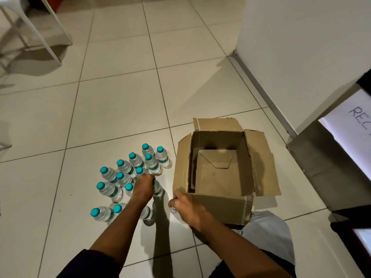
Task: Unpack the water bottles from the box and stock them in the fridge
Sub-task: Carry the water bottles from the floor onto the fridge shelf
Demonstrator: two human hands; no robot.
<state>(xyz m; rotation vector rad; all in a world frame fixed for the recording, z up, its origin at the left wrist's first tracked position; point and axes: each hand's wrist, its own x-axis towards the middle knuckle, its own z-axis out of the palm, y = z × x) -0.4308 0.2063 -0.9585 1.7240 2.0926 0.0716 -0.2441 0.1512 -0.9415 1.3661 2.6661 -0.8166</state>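
Several clear water bottles with teal caps (124, 167) stand in a cluster on the tiled floor, left of an open cardboard box (222, 209). Only a loose cardboard sheet (218, 177) shows inside the box. My left hand (143, 187) grips the top of one upright bottle (158, 189) at the cluster's right edge. My right hand (185, 207) grips another bottle (173, 210) by its top, just in front of the box's near left corner; most of that bottle is hidden under the hand.
A grey cabinet or appliance with a white lettered sheet (341, 153) stands at the right. A white wall with a skirting strip (261, 87) runs behind the box. White chair legs (52, 37) stand far left. My knee (267, 233) is beside the box.
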